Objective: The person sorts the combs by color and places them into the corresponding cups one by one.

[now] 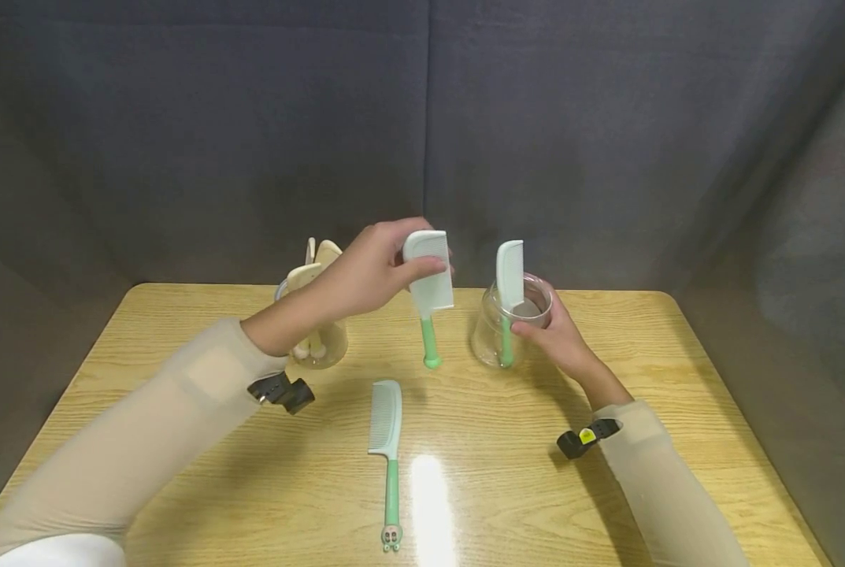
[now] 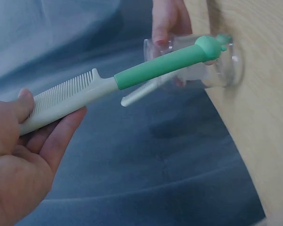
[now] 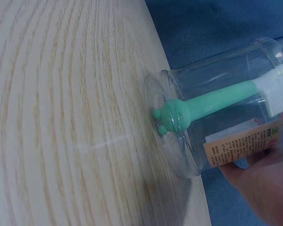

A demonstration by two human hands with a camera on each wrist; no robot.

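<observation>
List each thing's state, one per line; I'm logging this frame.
left hand: grips held comb by its teeth end
held comb: in the air, handle down
right hand: holds right jar
right jar: upright, one comb inside
left jar: upright, holds cream items
table comb: lying flat

White comb [image 1: 430, 276], green handle, held upright above table, handle down. Clear glass jar [image 1: 510, 331] upright on table, second white-green comb [image 1: 509, 285] standing inside.
</observation>
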